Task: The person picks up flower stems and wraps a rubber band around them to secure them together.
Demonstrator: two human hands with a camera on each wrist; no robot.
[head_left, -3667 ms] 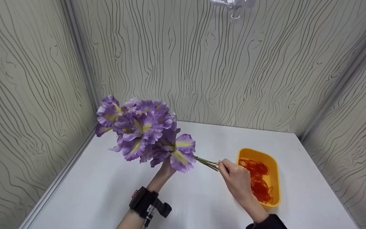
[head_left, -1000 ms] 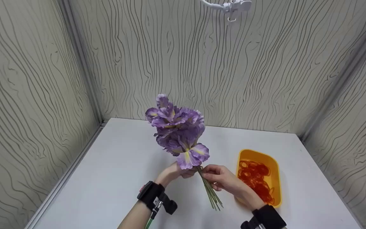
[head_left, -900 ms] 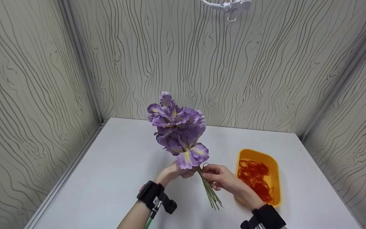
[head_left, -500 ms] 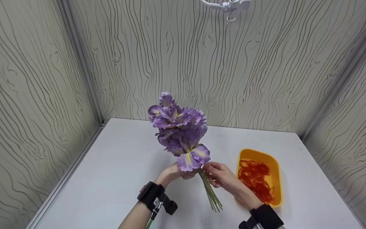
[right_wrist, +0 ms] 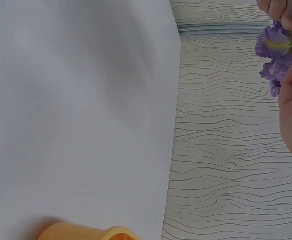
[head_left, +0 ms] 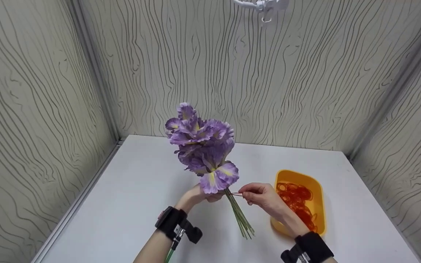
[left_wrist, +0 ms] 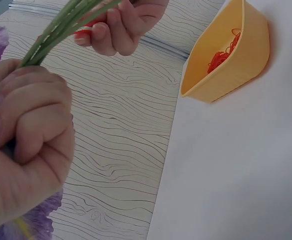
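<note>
- The right hand (head_left: pixel 263 197), right of the frame's middle in the head view, has drawn back slightly from the stems (head_left: pixel 240 215); half a second ago its fingertips were right up against them.
- A thin red band (head_left: pixel 236 193) now shows taut across that gap, pinched between the right thumb and fingers. Whether it passes fully round the stems cannot be made out.
- The left hand (left_wrist: pixel 33 117) is clenched round the stems just under the blooms, as the left wrist view shows at its left edge.
- The purple flowers (head_left: pixel 207 146) are held above the table at the centre of the head view, stem ends pointing lower right; nearly four seconds ago they leaned to the left.
- For the work in hand, this suggests the band has caught on the stems and is under tension, so the left grip matters.
- The yellow tub (head_left: pixel 319 182) of loose bands (head_left: pixel 294 197) sits at lower right, unmoved on the table (head_left: pixel 130 204).
</note>
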